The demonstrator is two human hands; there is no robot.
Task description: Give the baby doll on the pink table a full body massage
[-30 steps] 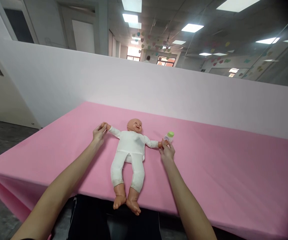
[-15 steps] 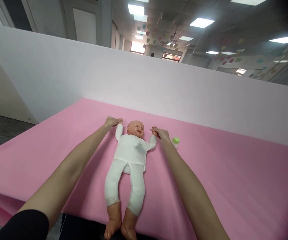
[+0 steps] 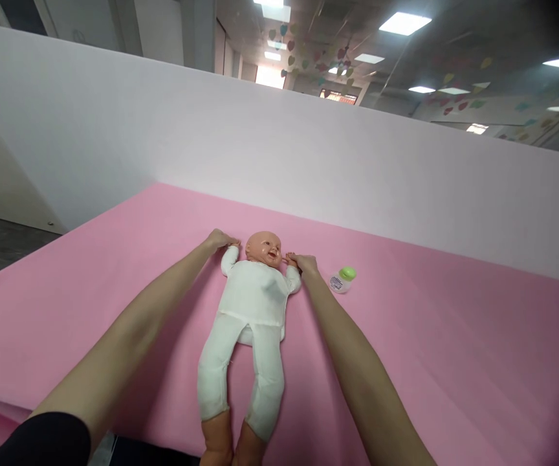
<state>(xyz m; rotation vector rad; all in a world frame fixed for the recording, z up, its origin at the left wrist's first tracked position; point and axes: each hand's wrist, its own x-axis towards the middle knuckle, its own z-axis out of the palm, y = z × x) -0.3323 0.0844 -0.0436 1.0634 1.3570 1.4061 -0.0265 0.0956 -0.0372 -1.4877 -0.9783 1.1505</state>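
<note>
My left hand and right hand each grip a doll wrist beside its head; its body runs toward me.

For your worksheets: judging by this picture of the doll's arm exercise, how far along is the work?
Done: the doll lies face up on the pink cloth, dressed in white. In hand: the left hand and right hand each grip one of its hands, arms raised beside the head. Left: the green-capped bottle lies untouched beside the right hand.
</note>
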